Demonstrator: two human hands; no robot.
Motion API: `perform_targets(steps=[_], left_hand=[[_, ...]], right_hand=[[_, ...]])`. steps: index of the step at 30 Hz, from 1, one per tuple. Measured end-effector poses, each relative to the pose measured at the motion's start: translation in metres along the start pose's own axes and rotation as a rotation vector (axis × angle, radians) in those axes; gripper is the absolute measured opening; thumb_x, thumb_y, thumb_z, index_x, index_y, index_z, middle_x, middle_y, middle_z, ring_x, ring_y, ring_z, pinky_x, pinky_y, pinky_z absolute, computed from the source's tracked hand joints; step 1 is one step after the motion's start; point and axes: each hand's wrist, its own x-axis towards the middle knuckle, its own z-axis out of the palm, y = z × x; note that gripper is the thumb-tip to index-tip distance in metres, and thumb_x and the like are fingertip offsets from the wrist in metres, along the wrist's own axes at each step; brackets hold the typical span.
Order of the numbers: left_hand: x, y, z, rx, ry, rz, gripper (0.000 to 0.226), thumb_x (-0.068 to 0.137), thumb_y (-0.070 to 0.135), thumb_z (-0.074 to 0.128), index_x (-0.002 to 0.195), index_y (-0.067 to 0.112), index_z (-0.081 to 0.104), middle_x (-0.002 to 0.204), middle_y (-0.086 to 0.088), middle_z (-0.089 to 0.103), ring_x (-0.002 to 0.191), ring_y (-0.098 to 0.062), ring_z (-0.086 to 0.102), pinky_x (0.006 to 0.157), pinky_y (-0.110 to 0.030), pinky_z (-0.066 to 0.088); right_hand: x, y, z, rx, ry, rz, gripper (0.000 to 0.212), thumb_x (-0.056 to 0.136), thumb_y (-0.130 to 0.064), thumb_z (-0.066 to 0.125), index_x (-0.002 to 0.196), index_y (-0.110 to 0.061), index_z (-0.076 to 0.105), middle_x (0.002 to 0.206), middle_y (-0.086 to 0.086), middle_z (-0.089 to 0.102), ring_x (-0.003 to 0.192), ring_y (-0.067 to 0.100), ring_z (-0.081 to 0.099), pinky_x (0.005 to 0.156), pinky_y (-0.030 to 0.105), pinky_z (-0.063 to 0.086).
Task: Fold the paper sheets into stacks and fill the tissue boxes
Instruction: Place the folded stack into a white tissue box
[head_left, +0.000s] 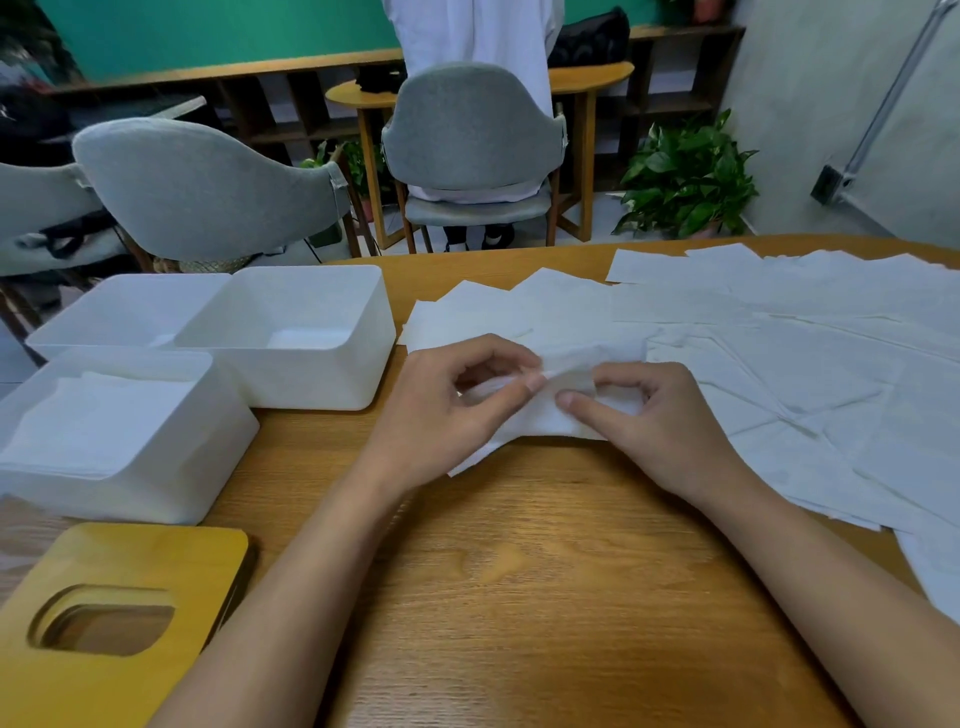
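The table carries loose paper sheets spread to the right of the empty tissue box. A filled box sits just in front of it. Just right of the empty box, the left hand and right hand both pinch one sheet at its raised crease. Its edges should probably meet squarely before it is pressed flat. No writing shows.

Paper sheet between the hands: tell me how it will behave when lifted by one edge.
Probably floppy: the paper sheet buckles and creases where the left hand and right hand pinch it. Likely very light, since it looks thin like the loose sheets spread on the table. It may tear if pulled hard.
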Motion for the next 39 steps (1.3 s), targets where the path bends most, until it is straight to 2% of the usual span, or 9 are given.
perform_targets(steps=[2,6,11,15,20,24,27,33,39], left_hand=[[0.001,-0.001,-0.004,0.024,0.038,0.003,0.021,0.092,0.028,0.081,0.113,0.024,0.078,0.106,0.017,0.076,0.108,-0.003,0.069,0.092,-0.019,0.053],[0.002,-0.004,-0.007,-0.053,0.078,-0.054,0.025,0.092,0.020,0.082,0.115,0.027,0.075,0.101,0.014,0.075,0.102,-0.005,0.070,0.084,-0.018,0.053],[0.001,-0.003,-0.002,-0.047,0.030,-0.056,0.035,0.090,0.023,0.083,0.122,0.032,0.072,0.096,0.007,0.076,0.099,-0.011,0.072,0.087,-0.030,0.058],[0.001,-0.004,0.001,-0.044,0.046,-0.059,0.035,0.088,0.026,0.085,0.121,0.033,0.073,0.097,0.008,0.075,0.102,-0.011,0.071,0.091,-0.027,0.056],[0.001,-0.007,0.006,0.025,0.080,-0.077,0.030,0.090,0.032,0.083,0.118,0.035,0.072,0.101,0.016,0.070,0.104,-0.004,0.064,0.090,-0.022,0.050],[0.002,-0.007,0.004,0.026,0.082,-0.157,0.038,0.090,0.044,0.078,0.126,0.043,0.067,0.125,0.022,0.062,0.116,0.006,0.057,0.092,-0.019,0.046],[0.003,-0.006,0.001,-0.134,0.002,-0.255,0.033,0.092,0.039,0.078,0.124,0.042,0.069,0.118,0.022,0.066,0.105,0.008,0.062,0.082,-0.017,0.051],[0.004,-0.012,0.003,-0.177,0.101,-0.246,0.029,0.093,0.024,0.079,0.121,0.030,0.072,0.115,0.018,0.069,0.102,0.003,0.065,0.074,-0.017,0.054],[0.001,-0.017,0.008,0.127,0.107,-0.165,0.054,0.094,0.040,0.076,0.140,0.040,0.048,0.111,0.015,0.061,0.095,-0.007,0.062,0.076,-0.022,0.053]], right_hand=[[0.003,-0.003,-0.005,0.096,0.005,0.039,0.008,0.089,-0.024,0.081,0.082,-0.026,0.079,0.075,-0.022,0.072,0.077,0.000,0.068,0.072,0.015,0.046],[0.001,-0.012,-0.008,0.256,-0.072,0.080,0.023,0.090,-0.021,0.078,0.113,-0.025,0.078,0.109,-0.013,0.079,0.103,0.008,0.073,0.091,0.028,0.055],[-0.001,-0.013,-0.001,0.179,-0.121,0.042,0.032,0.091,-0.022,0.078,0.118,-0.037,0.068,0.118,-0.023,0.069,0.110,0.000,0.063,0.088,0.018,0.047],[-0.002,-0.013,-0.002,0.093,-0.135,0.006,0.053,0.094,-0.023,0.075,0.135,-0.047,0.055,0.137,-0.032,0.054,0.128,-0.007,0.050,0.109,0.021,0.041],[-0.001,-0.013,-0.001,0.124,-0.126,0.029,0.064,0.095,-0.021,0.074,0.143,-0.053,0.045,0.145,-0.036,0.046,0.136,0.004,0.050,0.115,0.045,0.045],[0.002,-0.011,-0.006,0.255,-0.103,0.047,0.065,0.096,-0.016,0.074,0.144,-0.050,0.047,0.146,-0.026,0.051,0.133,0.010,0.056,0.110,0.051,0.051],[0.004,-0.009,-0.009,0.297,-0.093,0.063,0.067,0.096,-0.019,0.075,0.146,-0.052,0.044,0.151,-0.016,0.051,0.134,0.018,0.057,0.111,0.055,0.048],[0.004,-0.010,-0.011,0.360,-0.224,0.057,0.049,0.091,-0.021,0.077,0.136,-0.039,0.065,0.136,-0.017,0.064,0.127,0.013,0.061,0.108,0.040,0.050],[0.007,0.001,-0.012,0.183,0.056,0.093,0.038,0.094,-0.003,0.070,0.116,-0.033,0.079,0.124,-0.022,0.072,0.124,-0.008,0.058,0.113,0.022,0.044]])
